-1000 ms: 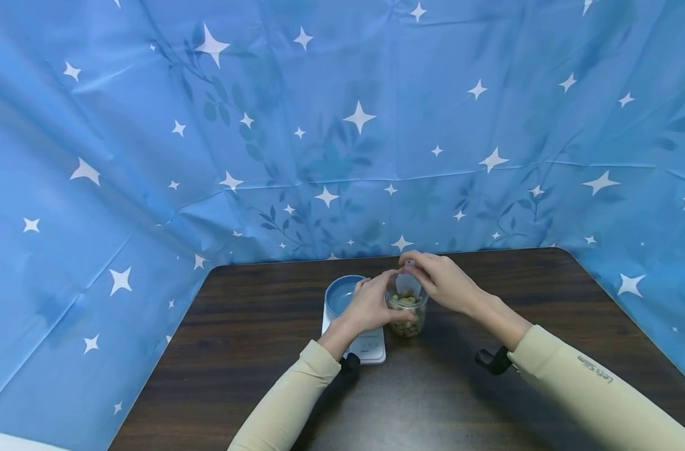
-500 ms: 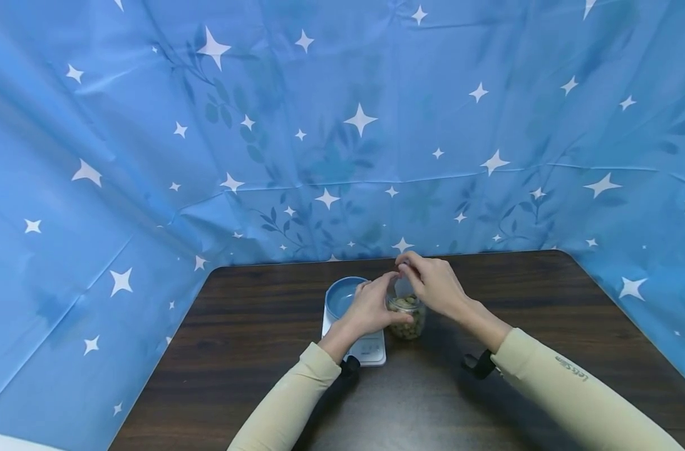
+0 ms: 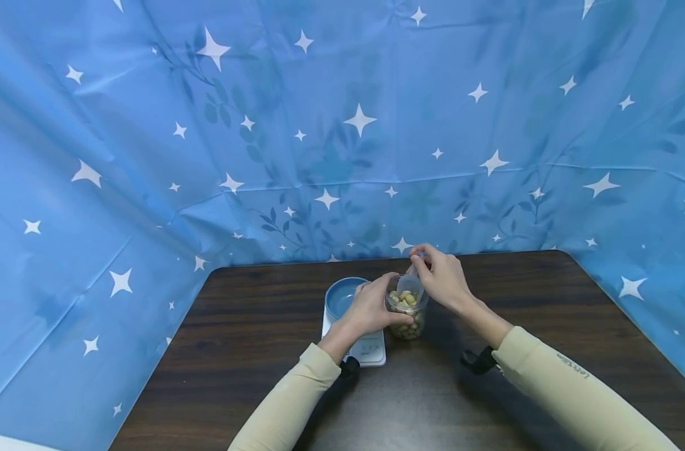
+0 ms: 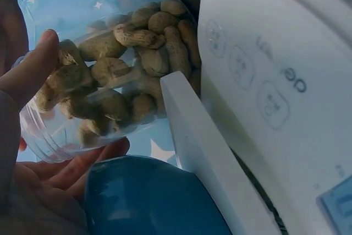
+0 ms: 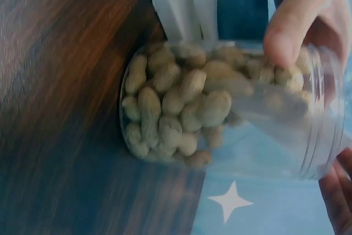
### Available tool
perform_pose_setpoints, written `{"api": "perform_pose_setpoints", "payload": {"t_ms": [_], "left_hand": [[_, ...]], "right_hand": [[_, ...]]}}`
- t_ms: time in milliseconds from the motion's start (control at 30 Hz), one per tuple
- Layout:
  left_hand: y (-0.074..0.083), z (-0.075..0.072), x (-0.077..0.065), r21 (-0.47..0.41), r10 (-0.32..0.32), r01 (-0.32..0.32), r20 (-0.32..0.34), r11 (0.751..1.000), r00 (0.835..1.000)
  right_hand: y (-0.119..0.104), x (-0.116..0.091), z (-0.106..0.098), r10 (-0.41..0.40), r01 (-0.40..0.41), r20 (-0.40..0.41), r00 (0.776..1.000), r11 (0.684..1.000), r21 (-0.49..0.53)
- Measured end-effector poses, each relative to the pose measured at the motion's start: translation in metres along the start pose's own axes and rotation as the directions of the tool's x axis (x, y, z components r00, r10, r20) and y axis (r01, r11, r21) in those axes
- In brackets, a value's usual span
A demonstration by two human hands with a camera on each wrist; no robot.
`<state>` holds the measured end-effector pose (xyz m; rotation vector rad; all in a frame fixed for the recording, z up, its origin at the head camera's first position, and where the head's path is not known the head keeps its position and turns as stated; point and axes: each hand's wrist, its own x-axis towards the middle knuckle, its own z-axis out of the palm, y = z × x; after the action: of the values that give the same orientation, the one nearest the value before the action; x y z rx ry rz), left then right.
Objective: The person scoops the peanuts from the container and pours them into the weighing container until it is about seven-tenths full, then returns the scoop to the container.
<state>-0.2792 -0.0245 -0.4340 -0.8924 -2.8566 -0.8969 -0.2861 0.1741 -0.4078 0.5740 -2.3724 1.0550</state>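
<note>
A clear plastic jar (image 3: 414, 328) partly filled with unshelled peanuts (image 5: 176, 108) stands upright on the table. My left hand (image 3: 367, 308) grips the jar near its top from the left side, thumb toward me; the right wrist view shows that thumb on the wall. Over the mouth, my right hand (image 3: 445, 280) pinches the handle of a translucent scoop (image 3: 410, 285), whose blade reaches down inside the jar among the peanuts. Left of the jar, a blue bowl (image 3: 339, 297) sits on a white kitchen scale (image 3: 370, 352), partly hidden behind my left hand and wrist.
The dark wood-grain table (image 3: 252, 338) ends at a back edge just beyond the jar. Behind it hangs a blue curtain (image 3: 331, 156) with white stars. In the left wrist view, the scale body (image 4: 286, 37) lies close beside the jar's base.
My right hand first shifts left and tilts over the jar, then moves back right and up a little with the scoop, exposing more peanuts. My left hand stays on the jar.
</note>
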Motion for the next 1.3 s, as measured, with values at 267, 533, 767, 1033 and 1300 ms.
{"api": "perform_pose_setpoints", "payload": {"t_ms": [267, 533, 767, 1033, 1300], "left_hand": [[-0.001, 0.002, -0.001, -0.010, 0.007, -0.007, -0.004, 1.000, 1.000], [-0.002, 0.003, -0.002, -0.020, 0.006, -0.006, -0.005, 1.000, 1.000], [-0.002, 0.002, -0.001, -0.038, 0.010, -0.010, -0.008, 0.999, 1.000], [-0.003, 0.001, 0.000, -0.042, 0.002, -0.002, -0.011, 0.999, 1.000], [-0.002, 0.000, -0.001, -0.043, 0.005, -0.005, -0.014, 0.999, 1.000]], "right_hand": [[-0.006, -0.002, -0.003, 0.108, -0.110, 0.046, 0.993, 0.993, 0.038], [-0.004, -0.003, -0.007, 0.218, -0.217, 0.002, 0.976, 0.972, 0.086], [-0.006, 0.001, -0.012, 0.235, -0.229, -0.053, 0.970, 0.968, 0.107], [-0.006, 0.005, -0.018, 0.282, -0.270, -0.081, 0.956, 0.953, 0.137], [-0.003, 0.006, -0.022, 0.349, -0.325, -0.107, 0.931, 0.926, 0.191]]}}
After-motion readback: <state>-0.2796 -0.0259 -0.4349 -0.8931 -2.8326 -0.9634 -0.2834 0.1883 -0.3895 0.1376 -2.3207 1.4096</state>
